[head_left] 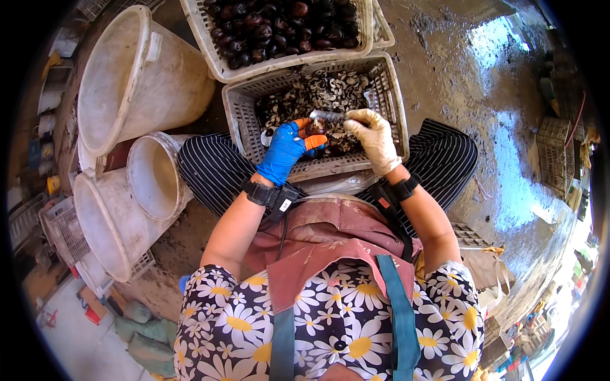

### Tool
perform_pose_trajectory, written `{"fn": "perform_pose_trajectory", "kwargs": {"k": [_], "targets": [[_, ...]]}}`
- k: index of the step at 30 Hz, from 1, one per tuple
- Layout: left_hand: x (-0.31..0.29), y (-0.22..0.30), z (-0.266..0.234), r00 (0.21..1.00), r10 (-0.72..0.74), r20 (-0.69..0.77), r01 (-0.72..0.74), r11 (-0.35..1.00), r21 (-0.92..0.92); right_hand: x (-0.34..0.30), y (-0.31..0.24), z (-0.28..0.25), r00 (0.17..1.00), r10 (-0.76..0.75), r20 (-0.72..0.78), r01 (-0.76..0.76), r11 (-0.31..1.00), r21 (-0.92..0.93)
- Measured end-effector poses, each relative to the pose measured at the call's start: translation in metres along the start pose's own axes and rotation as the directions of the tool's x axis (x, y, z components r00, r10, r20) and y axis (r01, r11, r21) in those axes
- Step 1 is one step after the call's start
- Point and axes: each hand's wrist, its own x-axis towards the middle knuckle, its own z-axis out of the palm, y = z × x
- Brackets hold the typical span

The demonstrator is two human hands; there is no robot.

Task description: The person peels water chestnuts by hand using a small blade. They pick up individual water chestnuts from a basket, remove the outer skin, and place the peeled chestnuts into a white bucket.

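My left hand (286, 149), in a blue glove with orange fingertip covers, is closed around a round, glossy reddish-brown piece (314, 127) that looks like a water chestnut. In a pale, stained glove, my right hand (373, 136) grips a peeling knife (327, 116). Its grey metal blade points left and lies across the top of the piece. Both hands are over the near part of a plastic crate (235, 105) between my knees. Dark-and-white peelings (330, 89) cover much of its bottom. My fingers hide part of the held piece and the knife's handle.
Beyond, another crate (286, 65) is heaped with similar dark brown pieces (273, 28). At left a large white bucket (171, 82) lies tilted, with two smaller white buckets (136, 209) below it. The brown floor (445, 82) is wet and muddy; baskets (554, 152) stand far right.
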Motion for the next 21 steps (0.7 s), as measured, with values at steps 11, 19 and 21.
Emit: {"fn": "perform_pose_trajectory", "kwargs": {"k": [11,19,21], "targets": [[-0.004,0.004,0.008,1.000,-0.007,-0.006,0.007,0.994,0.110,0.002,0.024,-0.024,0.988,0.047,-0.144,-0.063,0.992,-0.110],[-0.002,-0.006,0.005,0.997,0.073,-0.023,-0.065,0.966,0.252,0.006,0.036,-0.017,0.976,-0.205,-0.069,0.164,0.911,-0.378],[-0.001,-0.015,0.005,0.986,0.149,-0.072,-0.126,0.959,0.253,0.007,0.034,-0.029,0.983,-0.100,-0.152,0.046,0.944,-0.328]]}}
